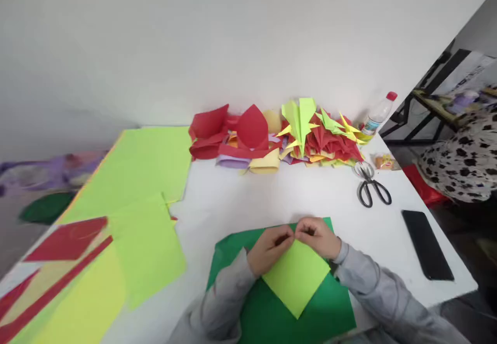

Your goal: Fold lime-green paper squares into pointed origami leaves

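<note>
A lime-green paper square (297, 280) lies turned like a diamond, one corner pointing toward me. At its far corner my left hand (273, 247) and my right hand (316, 236) meet, each with thumb and fingers pinched on the paper. The fingertips cover that far corner, so its exact fold is hidden. Beneath the square spreads a larger dark green sheet (264, 315), partly covered by my left forearm.
Lime-green sheets (135, 168) and red strips lie at left. Along the wall sit red folded papers (252, 126) and several folded paper planes (301, 121). Scissors (370, 183), a wrapped snack (384, 161), a bottle (376, 116) and a black phone (427, 245) are on the right.
</note>
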The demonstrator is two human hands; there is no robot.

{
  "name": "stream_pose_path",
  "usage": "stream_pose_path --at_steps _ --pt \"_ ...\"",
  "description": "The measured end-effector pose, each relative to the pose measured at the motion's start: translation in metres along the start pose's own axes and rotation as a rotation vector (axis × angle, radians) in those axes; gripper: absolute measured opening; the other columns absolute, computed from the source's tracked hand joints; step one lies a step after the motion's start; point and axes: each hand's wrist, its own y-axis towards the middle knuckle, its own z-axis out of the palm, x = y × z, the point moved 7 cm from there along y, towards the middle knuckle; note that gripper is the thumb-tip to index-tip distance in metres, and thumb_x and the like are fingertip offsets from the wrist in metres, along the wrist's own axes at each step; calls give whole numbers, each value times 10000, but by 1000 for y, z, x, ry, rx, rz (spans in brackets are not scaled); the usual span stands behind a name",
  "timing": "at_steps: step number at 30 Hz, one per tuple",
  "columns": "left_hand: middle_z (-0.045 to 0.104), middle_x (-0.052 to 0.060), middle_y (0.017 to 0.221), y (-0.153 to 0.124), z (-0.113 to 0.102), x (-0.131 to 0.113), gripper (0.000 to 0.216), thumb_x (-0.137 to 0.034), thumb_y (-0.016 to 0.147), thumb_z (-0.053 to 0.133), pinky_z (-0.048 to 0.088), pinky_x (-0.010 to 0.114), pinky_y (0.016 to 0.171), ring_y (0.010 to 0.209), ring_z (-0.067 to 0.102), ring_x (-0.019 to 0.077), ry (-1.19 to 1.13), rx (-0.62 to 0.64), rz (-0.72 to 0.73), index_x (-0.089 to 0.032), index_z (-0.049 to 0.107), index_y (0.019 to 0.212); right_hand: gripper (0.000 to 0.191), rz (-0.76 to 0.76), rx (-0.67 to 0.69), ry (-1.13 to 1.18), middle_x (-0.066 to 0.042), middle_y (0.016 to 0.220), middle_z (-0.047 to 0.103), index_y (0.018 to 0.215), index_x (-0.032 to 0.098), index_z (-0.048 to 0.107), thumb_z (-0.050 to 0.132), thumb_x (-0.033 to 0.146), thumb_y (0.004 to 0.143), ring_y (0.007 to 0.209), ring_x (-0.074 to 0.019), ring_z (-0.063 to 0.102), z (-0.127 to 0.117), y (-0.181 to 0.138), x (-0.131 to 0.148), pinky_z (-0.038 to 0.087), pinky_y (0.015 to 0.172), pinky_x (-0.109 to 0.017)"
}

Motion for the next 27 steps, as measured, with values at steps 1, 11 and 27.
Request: stream_pose_path --at_steps 1,11,27 --pt "403 -43 593 0 0 0 278 -388 830 441 288 239 554 571 362 110 -1 -4 -1 -173 475 655 361 -2 3 1 44 578 436 685 164 552 560 494 831 510 -76 352 0 0 1 287 487 -212" --pt "413 -41 585 -2 -1 -1 259 -378 815 466 298 237 543 560 364 109 -25 14 -13 -169 483 663 294 -78 97 -72 23 637 492 745 168 587 519 423 873 573 -100 412 -4 0 10 337 559 -232" --pt "401 -39 583 -3 -6 2 299 -421 813 503 293 218 505 552 355 101 -87 -13 -35 -167 481 657 388 -17 51 79 13 619 582 860 171 573 435 530 910 556 -114 546 -14 0 2 442 594 -254"
